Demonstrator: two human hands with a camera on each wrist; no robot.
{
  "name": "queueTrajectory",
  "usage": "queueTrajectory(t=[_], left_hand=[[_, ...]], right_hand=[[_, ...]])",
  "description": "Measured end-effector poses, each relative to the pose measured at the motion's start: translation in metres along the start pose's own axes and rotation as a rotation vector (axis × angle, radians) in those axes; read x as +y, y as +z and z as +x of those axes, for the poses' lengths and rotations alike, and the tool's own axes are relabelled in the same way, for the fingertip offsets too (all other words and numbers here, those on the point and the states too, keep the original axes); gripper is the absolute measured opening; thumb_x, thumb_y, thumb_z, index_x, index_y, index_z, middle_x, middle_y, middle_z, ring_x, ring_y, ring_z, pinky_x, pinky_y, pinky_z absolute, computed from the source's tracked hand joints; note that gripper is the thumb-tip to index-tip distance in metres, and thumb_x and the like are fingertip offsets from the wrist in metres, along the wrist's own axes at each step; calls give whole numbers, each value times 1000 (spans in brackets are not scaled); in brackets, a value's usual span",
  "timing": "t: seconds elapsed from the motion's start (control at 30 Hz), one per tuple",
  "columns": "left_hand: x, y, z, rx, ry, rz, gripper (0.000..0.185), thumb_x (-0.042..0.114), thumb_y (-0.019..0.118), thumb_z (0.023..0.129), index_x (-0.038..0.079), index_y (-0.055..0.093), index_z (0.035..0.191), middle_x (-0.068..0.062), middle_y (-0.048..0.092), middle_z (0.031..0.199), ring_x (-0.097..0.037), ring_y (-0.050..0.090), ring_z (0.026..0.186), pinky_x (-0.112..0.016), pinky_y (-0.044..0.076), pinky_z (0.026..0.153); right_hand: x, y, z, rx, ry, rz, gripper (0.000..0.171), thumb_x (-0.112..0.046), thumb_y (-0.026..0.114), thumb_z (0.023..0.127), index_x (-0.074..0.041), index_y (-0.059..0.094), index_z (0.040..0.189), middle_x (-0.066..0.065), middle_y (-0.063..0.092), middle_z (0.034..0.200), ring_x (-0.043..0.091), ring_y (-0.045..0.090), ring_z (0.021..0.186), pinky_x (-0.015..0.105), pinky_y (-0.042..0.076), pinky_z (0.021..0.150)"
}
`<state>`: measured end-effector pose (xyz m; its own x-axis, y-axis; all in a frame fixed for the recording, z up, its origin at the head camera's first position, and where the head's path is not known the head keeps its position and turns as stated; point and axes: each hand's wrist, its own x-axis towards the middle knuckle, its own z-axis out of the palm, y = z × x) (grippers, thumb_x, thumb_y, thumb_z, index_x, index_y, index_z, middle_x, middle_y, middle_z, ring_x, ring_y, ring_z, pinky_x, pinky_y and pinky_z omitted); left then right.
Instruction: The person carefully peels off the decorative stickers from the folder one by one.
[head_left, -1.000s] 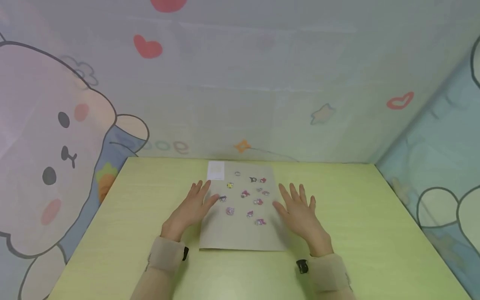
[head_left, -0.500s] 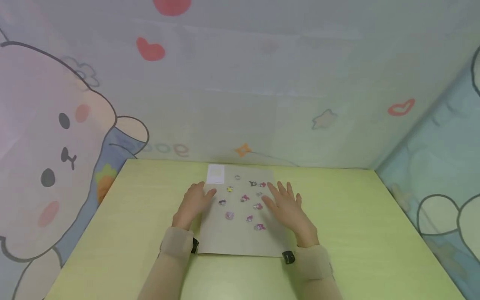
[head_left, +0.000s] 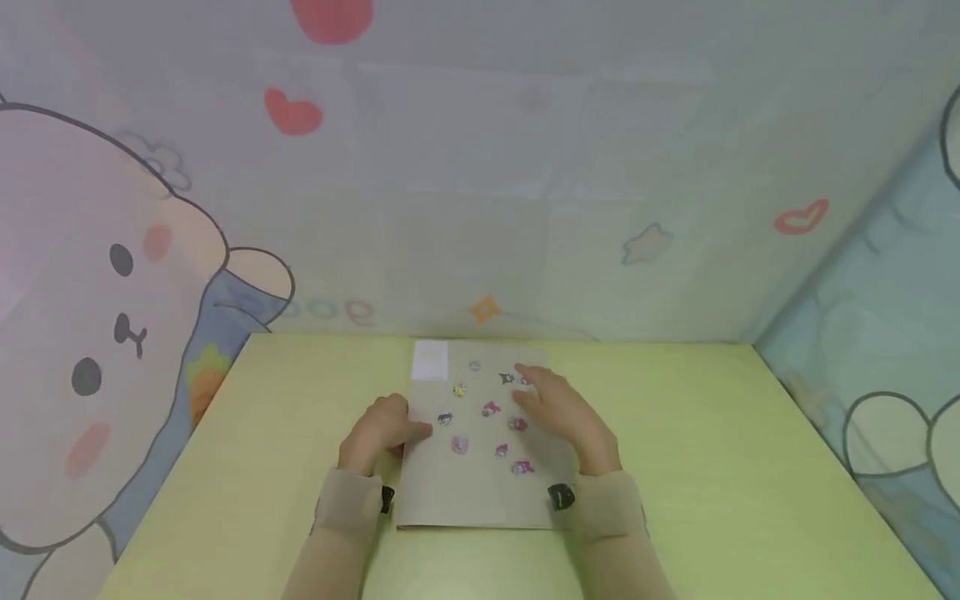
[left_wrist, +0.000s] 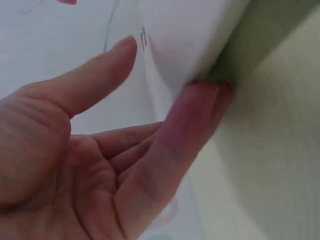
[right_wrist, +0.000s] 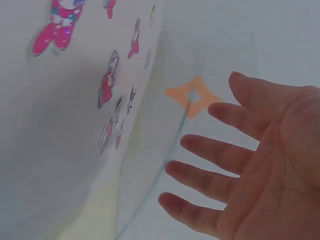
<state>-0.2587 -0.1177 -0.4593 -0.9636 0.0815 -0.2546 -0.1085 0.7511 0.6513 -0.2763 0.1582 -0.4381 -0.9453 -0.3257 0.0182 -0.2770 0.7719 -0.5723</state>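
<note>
A flat beige paper folder lies on the table, dotted with several small cartoon stickers, mostly pink. My left hand is at its left edge. In the left wrist view, the fingertips touch the paper's edge close to the tabletop, while the thumb stands apart from it. Over the folder's upper right part hovers my right hand, covering some stickers in the head view. Its fingers are spread and loosely bent, with nothing held.
A white square label sits at the folder's top left corner. The table is pale yellow-green. Behind it hangs a cloth backdrop printed with hearts and cartoon bears. Both wrists wear bands with a small black piece.
My right hand has moved left from beside the folder to over it. The left hand has moved to the folder's left edge and its fingers have dipped down. The head view has tilted up slightly.
</note>
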Motion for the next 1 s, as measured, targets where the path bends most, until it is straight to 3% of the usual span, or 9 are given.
queueTrajectory(t=[0.13,0.3,0.57,0.8,1.0], left_hand=[[-6,10,-16,-32,-18,-2,27,20,75,88,-4,62,89,-11,63,73,-20,63,58,-32,49,58],[-8,17,-25,-14,-3,-16,24,17,74,88,-3,61,84,-11,61,70,-21,62,55,-31,47,55],[-6,19,-16,-2,16,-14,22,16,73,88,-3,62,85,-10,61,68,-20,63,54,-29,46,53],[-5,11,-6,9,4,18,23,17,73,89,-3,63,87,-10,61,69,-19,63,54,-29,46,54],[-2,3,-1,24,3,17,24,17,73,89,-4,63,89,-11,61,70,-20,63,54,-29,45,53]], right_hand=[[-1,7,-2,-61,0,25,49,-23,56,101,-5,45,145,17,48,143,35,42,134,49,32,109],[-7,11,0,-85,-16,-7,40,-18,60,98,-4,55,136,16,63,123,32,58,114,48,44,97],[-8,11,15,-120,-27,-74,32,-14,62,95,-4,63,126,15,65,114,29,61,105,46,48,92],[-10,13,20,-149,5,-71,21,-12,64,94,-4,68,112,7,65,97,17,59,78,37,51,75],[-8,19,13,-159,-19,-70,13,-5,64,89,-6,72,99,3,67,97,20,59,88,41,49,84]])
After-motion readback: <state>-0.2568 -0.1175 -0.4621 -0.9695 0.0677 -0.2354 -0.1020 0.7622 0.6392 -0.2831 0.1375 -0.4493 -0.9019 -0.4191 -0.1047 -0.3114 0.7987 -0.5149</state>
